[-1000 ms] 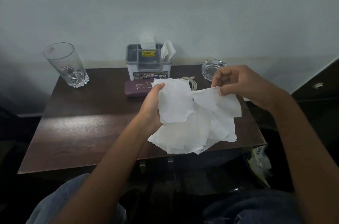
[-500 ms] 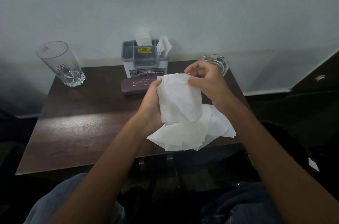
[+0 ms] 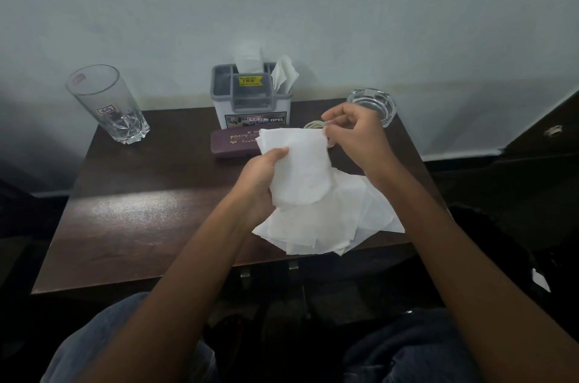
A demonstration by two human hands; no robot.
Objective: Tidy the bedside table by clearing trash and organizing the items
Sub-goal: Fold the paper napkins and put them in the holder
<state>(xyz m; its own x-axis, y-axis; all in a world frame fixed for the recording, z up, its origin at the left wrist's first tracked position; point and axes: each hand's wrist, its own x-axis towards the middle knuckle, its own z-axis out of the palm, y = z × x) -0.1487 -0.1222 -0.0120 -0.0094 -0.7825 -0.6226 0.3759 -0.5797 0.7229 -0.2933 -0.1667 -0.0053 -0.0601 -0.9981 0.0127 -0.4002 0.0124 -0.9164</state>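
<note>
Now right hand (image 3: 351, 135) off tissues (image 3: 313, 194).

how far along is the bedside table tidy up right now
Partway. Done: table mostly bare, glass, organizer, case and ashtray at the back. In hand: left hand and right hand gathering white tissues. Left: disposing of them.

— What's different from a moment ago?
— The right hand (image 3: 351, 135) has come off the front of the tissues (image 3: 300, 175) and now pinches their upper right corner.
— And the sheet?
— Folded over the left hand (image 3: 260, 178) now, no longer spread wide.
</note>
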